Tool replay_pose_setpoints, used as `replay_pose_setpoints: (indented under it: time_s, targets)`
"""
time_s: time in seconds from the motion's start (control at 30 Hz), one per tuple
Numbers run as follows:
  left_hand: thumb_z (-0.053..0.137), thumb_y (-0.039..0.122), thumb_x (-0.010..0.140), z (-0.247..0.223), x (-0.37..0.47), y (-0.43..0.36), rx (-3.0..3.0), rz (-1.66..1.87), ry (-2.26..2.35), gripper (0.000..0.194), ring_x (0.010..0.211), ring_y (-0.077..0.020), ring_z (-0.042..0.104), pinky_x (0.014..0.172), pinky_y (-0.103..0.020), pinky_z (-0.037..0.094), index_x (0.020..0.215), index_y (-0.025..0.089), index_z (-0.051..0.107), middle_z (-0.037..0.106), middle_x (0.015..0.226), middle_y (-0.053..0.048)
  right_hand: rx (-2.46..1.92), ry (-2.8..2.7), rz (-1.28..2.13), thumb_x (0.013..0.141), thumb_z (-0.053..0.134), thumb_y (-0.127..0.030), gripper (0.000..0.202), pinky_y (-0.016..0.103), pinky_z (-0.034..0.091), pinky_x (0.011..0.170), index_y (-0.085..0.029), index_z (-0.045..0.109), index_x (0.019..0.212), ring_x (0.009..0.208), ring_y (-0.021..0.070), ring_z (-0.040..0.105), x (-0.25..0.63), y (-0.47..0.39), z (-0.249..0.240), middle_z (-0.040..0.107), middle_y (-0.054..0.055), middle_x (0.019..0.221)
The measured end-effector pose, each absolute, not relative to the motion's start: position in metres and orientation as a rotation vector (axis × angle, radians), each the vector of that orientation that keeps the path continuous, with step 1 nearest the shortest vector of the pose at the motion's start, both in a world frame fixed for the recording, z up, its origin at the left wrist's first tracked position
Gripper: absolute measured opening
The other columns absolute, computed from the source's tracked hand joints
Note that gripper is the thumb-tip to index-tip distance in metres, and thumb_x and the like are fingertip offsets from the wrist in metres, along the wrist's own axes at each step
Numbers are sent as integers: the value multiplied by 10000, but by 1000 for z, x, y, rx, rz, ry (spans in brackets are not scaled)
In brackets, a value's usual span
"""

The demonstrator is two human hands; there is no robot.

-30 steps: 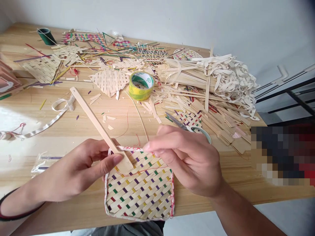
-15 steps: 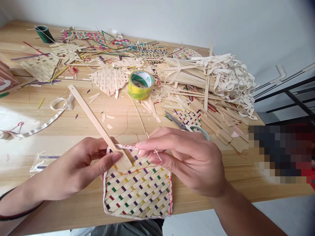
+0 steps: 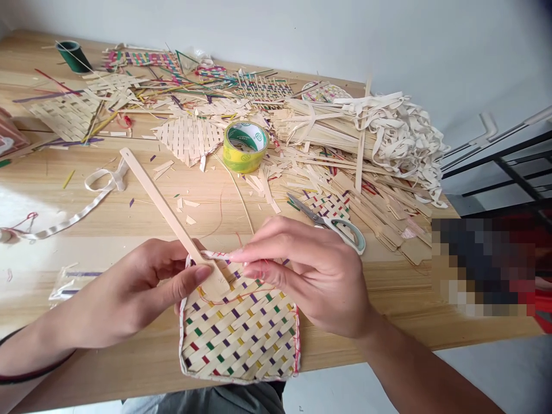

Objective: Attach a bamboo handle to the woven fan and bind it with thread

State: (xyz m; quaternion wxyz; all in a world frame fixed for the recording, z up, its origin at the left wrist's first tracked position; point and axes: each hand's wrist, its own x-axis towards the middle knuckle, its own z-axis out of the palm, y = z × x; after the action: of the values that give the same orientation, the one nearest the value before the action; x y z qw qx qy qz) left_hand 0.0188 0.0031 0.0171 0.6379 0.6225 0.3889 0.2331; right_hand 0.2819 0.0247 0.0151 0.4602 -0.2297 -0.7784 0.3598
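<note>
A square woven fan point(image 3: 245, 333) of pale strips with purple, green, yellow and red bits hangs over the table's front edge. White binding stitched with red thread runs along its rim. My left hand point(image 3: 142, 290) is closed on the fan's upper left corner, its thumb pressing down the flat wooden handle point(image 3: 161, 210). At the top rim, the closed fingers of my right hand point(image 3: 314, 276) pinch by the white binding point(image 3: 213, 255). Red thread point(image 3: 264, 265) shows at those fingertips; any needle there is hidden. Another length of red thread lies loosely across the weave.
Behind the hands are a tape roll point(image 3: 245, 156), scissors point(image 3: 321, 219) and a heart-shaped woven piece point(image 3: 187, 138). A bundle of strips point(image 3: 328, 126), white ribbon point(image 3: 401, 135) and more wooden handles point(image 3: 382, 224) lie right. A green spool point(image 3: 74, 57) stands at back left.
My right hand has shifted left and turned inward, its fingertips closer to the top binding. The pale strip that crossed its fingers is now mostly hidden behind it. My left hand keeps its hold.
</note>
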Motion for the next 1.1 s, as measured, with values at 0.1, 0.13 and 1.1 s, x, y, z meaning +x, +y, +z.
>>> replay_pose_setpoints:
  time_s: [0.1, 0.13, 1.1]
  targets:
    - [623, 376, 1127, 16, 20, 4, 1394, 527, 871, 308, 919, -182, 862, 813, -209, 688, 1306, 292, 859, 903, 1103, -10, -625, -1840, 893, 973, 844, -66, 150, 231, 631, 754, -153, 799, 1087, 838, 122, 771, 278, 23, 10, 829, 34, 957]
    - [630, 366, 1122, 16, 20, 4, 1385, 534, 866, 303, 940, -184, 864, 812, -204, 686, 1306, 299, 862, 904, 1109, -8, -641, -1821, 891, 964, 856, -70, 144, 234, 627, 750, -156, 786, 1056, 830, 123, 774, 278, 22, 9, 826, 29, 939]
    - [606, 416, 1136, 19, 22, 4, 1479, 512, 896, 314, 875, -153, 824, 808, -186, 659, 1254, 270, 857, 886, 1059, -1, -552, -1884, 709, 965, 837, -45, 168, 325, 651, 738, -187, 752, 986, 816, 179, 782, 271, 22, 1, 829, 53, 893]
